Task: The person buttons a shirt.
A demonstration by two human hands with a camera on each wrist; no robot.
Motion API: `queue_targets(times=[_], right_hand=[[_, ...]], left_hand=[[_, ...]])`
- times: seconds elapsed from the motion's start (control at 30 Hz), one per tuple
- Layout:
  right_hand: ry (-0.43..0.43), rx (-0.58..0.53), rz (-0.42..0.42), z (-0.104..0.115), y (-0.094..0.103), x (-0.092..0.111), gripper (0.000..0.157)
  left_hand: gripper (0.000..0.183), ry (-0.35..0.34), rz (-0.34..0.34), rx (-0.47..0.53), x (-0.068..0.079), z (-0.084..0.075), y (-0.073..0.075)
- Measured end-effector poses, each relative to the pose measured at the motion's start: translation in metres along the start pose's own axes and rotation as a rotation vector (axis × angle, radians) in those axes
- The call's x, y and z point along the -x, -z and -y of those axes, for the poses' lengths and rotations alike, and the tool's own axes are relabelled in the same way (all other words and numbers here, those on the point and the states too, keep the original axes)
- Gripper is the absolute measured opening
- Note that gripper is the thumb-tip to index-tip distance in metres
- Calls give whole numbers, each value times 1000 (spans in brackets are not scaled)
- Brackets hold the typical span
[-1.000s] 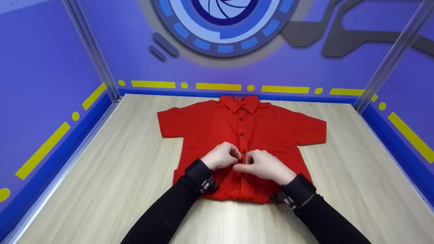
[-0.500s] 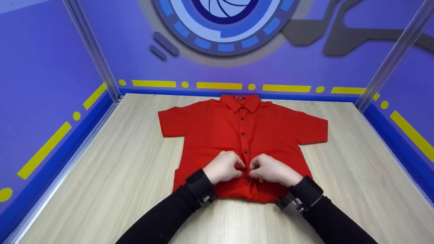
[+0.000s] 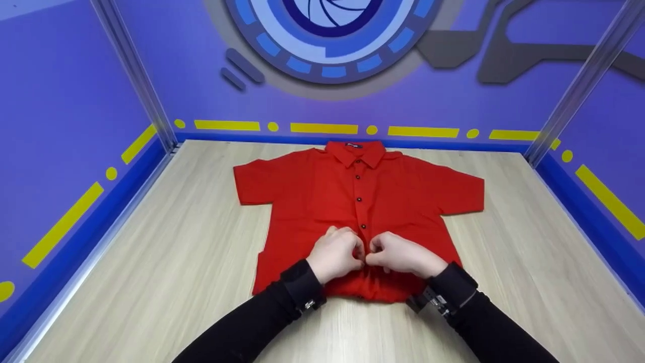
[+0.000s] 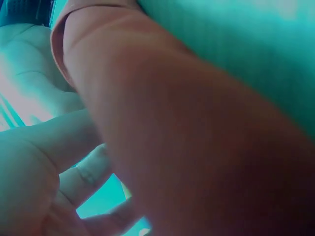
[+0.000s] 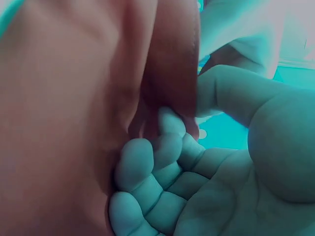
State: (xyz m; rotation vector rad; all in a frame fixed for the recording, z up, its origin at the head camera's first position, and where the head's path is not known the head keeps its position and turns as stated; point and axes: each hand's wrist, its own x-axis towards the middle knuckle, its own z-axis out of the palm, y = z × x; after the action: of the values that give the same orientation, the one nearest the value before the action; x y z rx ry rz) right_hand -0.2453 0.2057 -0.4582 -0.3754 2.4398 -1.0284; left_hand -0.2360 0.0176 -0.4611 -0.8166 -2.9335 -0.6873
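A red short-sleeved shirt [image 3: 312, 196] lies face up with its collar at the far side. Dark buttons run down its front placket; the lowest one showing is a button [image 3: 364, 227] just above the hands. On the lower placket my left hand [image 3: 336, 254] pinches the cloth from the left side. Opposite it, fingertips nearly meeting, my right hand [image 3: 405, 254] pinches the other side of the placket. In the right wrist view the fingers [image 5: 134, 162] curl against the raised shirt edge. Red cloth fills much of the left wrist view and hides the left fingertips.
The shirt lies on a pale wood-grain table [image 3: 166, 242]. Blue-purple panels [image 3: 312, 113] with yellow marks stand behind and at both sides, joined by metal corner posts [image 3: 136, 70]. The shirt's hem [image 3: 363, 297] is bunched near the table's front.
Both hands have moved down the placket towards the hem from where they were a second ago. Since half a second ago they have drawn closer together, covering a button that showed between them.
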Motion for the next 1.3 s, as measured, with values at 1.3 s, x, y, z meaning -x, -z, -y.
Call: queue_targets(times=[1.3], right_hand=[[-26, -209, 20, -2, 1, -5, 11]], left_hand=[[9, 333, 406, 1056, -17, 37, 0]])
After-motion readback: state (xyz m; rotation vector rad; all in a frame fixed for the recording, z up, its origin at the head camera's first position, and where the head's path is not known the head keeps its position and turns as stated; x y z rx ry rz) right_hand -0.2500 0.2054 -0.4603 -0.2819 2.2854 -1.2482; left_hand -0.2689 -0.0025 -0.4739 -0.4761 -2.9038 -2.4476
